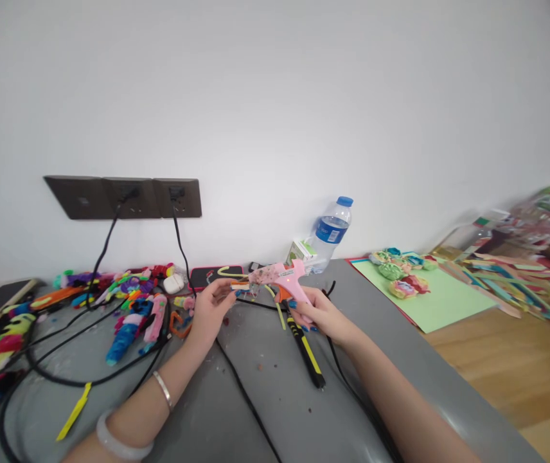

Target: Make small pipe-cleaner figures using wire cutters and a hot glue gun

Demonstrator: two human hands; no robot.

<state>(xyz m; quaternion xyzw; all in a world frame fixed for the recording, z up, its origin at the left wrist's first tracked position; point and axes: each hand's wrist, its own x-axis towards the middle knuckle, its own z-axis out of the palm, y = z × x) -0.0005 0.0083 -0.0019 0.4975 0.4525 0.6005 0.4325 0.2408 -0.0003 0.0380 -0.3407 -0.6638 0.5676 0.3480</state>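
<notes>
My right hand (326, 316) is wrapped round the handle of a pink glue gun (290, 280), with its orange trigger under the fingers. The gun's nozzle points left. My left hand (214, 303) pinches a small orange and white piece (239, 287) just beside the nozzle; whether the two touch I cannot tell. A bent yellow-green pipe cleaner (230, 273) shows above the fingertips. Below the gun a black and yellow tool (308, 350) lies on the grey table (265, 411), its upper end partly hidden by my right hand.
Colourful pipe-cleaner pieces (133, 325) and black cables (44, 379) crowd the left. A phone (214, 276) and a white earbud case (173, 283) lie near the wall. A water bottle (330, 235) stands behind the gun. Paper flowers (403, 289) rest on green paper (448, 305).
</notes>
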